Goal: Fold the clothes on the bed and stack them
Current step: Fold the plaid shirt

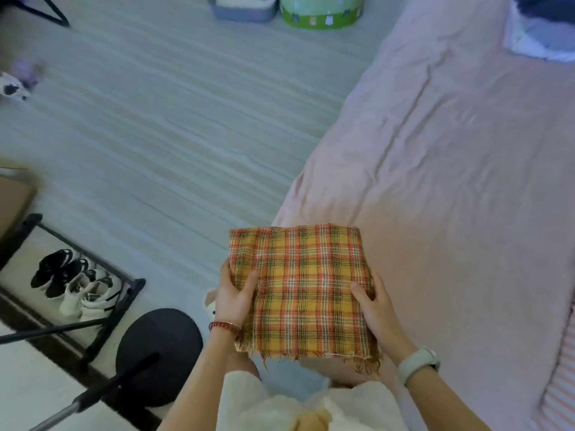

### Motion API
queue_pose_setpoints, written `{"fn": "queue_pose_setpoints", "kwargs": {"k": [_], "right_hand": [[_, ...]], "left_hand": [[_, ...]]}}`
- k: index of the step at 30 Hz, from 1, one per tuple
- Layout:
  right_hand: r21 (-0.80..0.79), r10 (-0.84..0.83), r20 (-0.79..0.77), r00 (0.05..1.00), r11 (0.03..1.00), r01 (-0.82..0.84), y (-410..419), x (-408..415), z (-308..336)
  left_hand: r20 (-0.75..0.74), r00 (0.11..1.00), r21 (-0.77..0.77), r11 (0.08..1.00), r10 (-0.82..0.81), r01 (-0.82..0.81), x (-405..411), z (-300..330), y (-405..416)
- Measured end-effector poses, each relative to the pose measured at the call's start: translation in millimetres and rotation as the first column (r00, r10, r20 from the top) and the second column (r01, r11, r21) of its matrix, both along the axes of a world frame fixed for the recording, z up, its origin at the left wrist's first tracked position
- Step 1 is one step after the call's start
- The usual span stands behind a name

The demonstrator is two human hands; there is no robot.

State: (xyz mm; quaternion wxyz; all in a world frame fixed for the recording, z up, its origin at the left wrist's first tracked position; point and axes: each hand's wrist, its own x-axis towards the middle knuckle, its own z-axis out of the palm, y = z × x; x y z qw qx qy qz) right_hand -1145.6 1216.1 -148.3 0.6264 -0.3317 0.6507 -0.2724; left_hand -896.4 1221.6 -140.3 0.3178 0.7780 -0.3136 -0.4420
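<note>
Head view: left hand (231, 295) and right hand (375, 306) each grip the folded plaid cloth's (300, 290) sides.

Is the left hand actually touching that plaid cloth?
Touching. The head view shows the left hand gripping the plaid cloth's left edge, thumb lying on top of the fabric. The right hand grips the opposite edge.

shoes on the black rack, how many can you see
4, side by side on the black rack at lower left: two black shoes on the left, two white shoes beside them. More may be hidden out of frame.
</note>
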Motion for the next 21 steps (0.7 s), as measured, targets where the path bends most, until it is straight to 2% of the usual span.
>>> {"fn": "queue_pose_setpoints", "kwargs": {"k": [3,6,9,13,17,21], "right_hand": [[-0.003,-0.012,-0.007,1.000,1.000,0.012,-30,62,2],[-0.006,-0.106,-0.004,0.994,0.994,0.106,-61,132,10],[-0.044,-0.213,-0.010,0.977,0.976,0.212,-94,206,23],[-0.076,-0.251,0.040,0.967,0.964,0.254,-148,290,46],[-0.113,-0.216,0.023,0.976,0.970,0.217,-202,339,62],[-0.164,-0.209,-0.019,0.978,0.965,0.203,-242,352,73]], "left_hand": [[-0.010,1.000,-0.004,1.000,0.000,0.000,62,-2,-32],[-0.021,0.998,-0.006,0.998,-0.055,0.055,131,2,-82],[-0.009,0.989,-0.036,0.989,-0.145,0.145,201,18,-140],[0.029,0.983,-0.092,0.979,-0.179,0.181,280,47,-204],[0.062,0.988,-0.120,0.982,-0.141,0.148,332,62,-246],[0.049,0.989,-0.103,0.984,-0.141,0.146,342,63,-281]]}}
